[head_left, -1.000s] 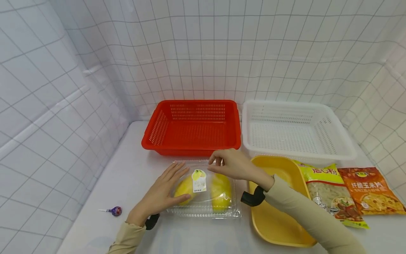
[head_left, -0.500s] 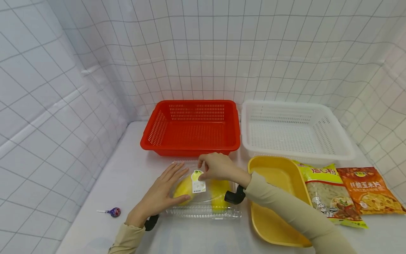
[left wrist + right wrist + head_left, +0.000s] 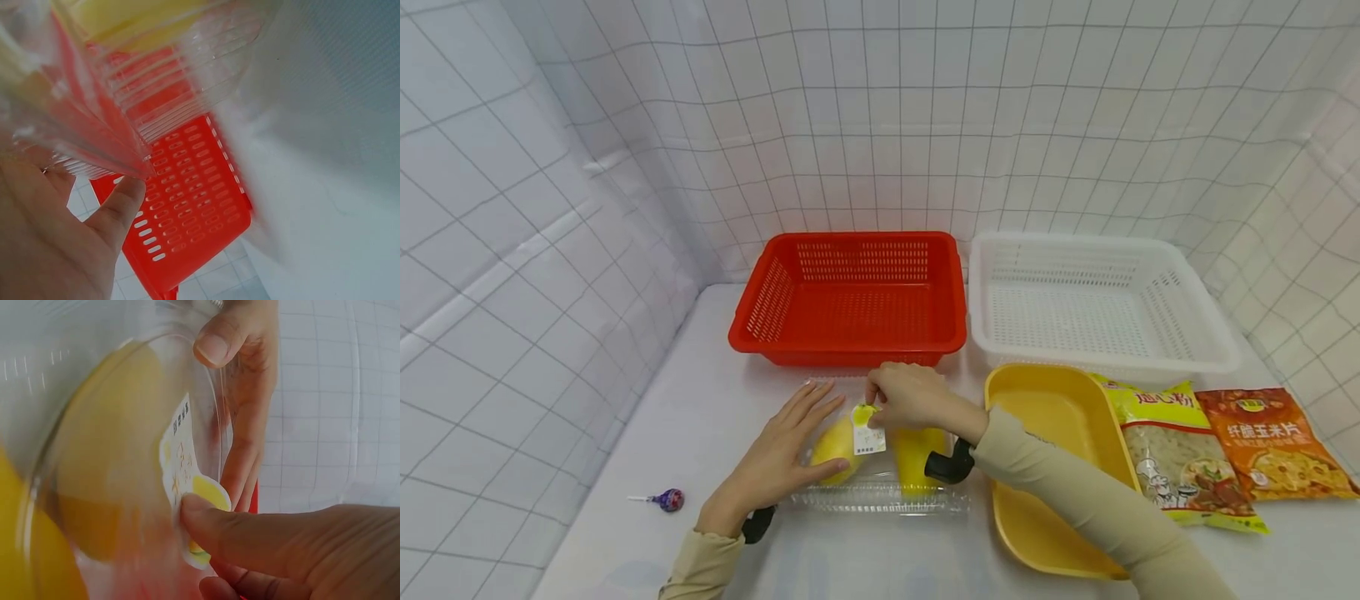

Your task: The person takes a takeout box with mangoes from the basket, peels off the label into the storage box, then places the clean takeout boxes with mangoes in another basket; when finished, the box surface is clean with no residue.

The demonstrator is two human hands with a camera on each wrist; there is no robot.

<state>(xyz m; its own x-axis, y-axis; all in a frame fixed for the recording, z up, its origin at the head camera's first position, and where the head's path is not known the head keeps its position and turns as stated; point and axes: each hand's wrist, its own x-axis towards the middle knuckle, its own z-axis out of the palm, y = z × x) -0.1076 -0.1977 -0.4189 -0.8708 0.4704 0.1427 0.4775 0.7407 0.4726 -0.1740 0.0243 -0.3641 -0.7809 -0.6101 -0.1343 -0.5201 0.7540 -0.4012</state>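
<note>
A clear plastic clamshell box (image 3: 887, 502) with yellow fruit (image 3: 913, 471) inside sits on the table. My left hand (image 3: 775, 458) lies along the box's left side, fingers extended over the lid. In the left wrist view its thumb (image 3: 122, 209) meets the ribbed plastic edge. On the lid is a white and yellow sticker label (image 3: 870, 442). My right hand (image 3: 910, 398) pinches this label at its upper end. The right wrist view has the right thumb (image 3: 212, 522) pressed onto the label, its fingertips curled behind and partly hidden.
Behind the box stand a red basket (image 3: 850, 357) and, to its right, a white basket (image 3: 1105, 360). A yellow tray (image 3: 1037, 533) is just right of the box, under my right forearm. Farther right lie a pasta bag (image 3: 1176, 454) and an orange snack bag (image 3: 1273, 446). A lollipop (image 3: 668, 500) lies left.
My right hand has moved left and down from above the lid's right part to the label, and its thumb and fingers have closed on it. My left hand stays in place.
</note>
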